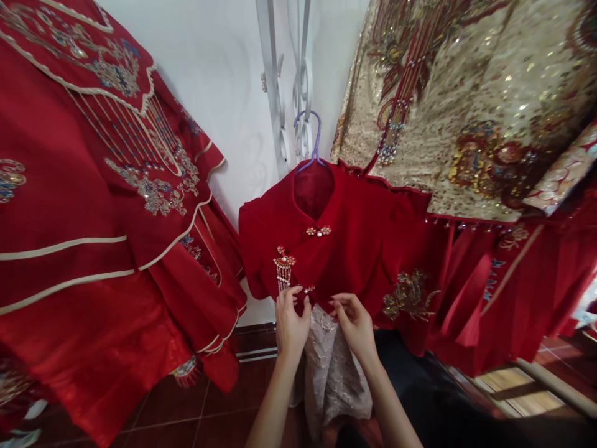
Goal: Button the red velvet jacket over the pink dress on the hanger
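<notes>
A short red jacket [354, 224] with a stand collar hangs in front of me on a purple hanger [317, 140]. Beaded clasps fasten its front: an upper clasp [319, 231] and a lower clasp [306, 290]. A tasselled brooch [284, 264] sits on the left of the chest. My left hand [293, 320] grips the jacket's lower edge beside the lower clasp, thumb and fingers bent around it. Close to the hem on the right, my right hand [355, 323] is closed in a pinch; what lies between its fingertips is too small to tell. Pale shiny cloth [321, 373] hangs below.
A large red embroidered robe [93, 205] with pale trim hangs at left. To the right hang a gold sequinned garment [471, 118] and red pleated cloth [466, 292]. A white metal stand [269, 62] rises behind the hanger. The floor [177, 404] has dark red tiles.
</notes>
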The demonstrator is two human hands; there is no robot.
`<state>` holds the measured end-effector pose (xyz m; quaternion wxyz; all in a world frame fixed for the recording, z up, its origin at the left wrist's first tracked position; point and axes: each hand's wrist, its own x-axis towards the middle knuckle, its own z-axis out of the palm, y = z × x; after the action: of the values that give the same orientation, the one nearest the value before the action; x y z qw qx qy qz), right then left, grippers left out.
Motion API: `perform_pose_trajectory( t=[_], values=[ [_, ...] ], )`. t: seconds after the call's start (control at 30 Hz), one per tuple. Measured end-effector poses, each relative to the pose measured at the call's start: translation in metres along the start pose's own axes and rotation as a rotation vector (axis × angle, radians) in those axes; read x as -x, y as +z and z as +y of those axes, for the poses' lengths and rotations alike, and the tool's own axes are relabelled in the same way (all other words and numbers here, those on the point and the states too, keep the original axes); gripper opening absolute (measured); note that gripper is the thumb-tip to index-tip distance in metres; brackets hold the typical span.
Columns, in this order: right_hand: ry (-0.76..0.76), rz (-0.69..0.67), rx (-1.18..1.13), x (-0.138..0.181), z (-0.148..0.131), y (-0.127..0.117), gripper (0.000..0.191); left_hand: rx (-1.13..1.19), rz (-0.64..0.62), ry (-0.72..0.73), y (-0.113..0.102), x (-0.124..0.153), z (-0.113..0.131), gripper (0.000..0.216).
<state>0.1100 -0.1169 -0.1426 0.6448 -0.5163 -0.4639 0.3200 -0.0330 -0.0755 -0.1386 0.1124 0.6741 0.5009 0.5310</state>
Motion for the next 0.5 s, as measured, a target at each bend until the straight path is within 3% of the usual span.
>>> perform_pose_trajectory(
  t=[0.2, 0.37, 0.5],
  values=[
    [-0.009, -0.011, 0.012, 0.001, -0.002, 0.0, 0.029, -0.162, -0.043, 0.13, -0.004, -0.002, 0.0, 0.02],
    [-0.036, -0.012, 0.02, -0.005, -0.006, 0.002, 0.028, -0.157, -0.089, 0.19, -0.005, -0.008, -0.007, 0.021],
    [-0.106, -0.106, 0.082, -0.019, -0.013, 0.012, 0.03, -0.177, -0.124, 0.215, -0.004, -0.012, -0.01, 0.019]
  ],
)
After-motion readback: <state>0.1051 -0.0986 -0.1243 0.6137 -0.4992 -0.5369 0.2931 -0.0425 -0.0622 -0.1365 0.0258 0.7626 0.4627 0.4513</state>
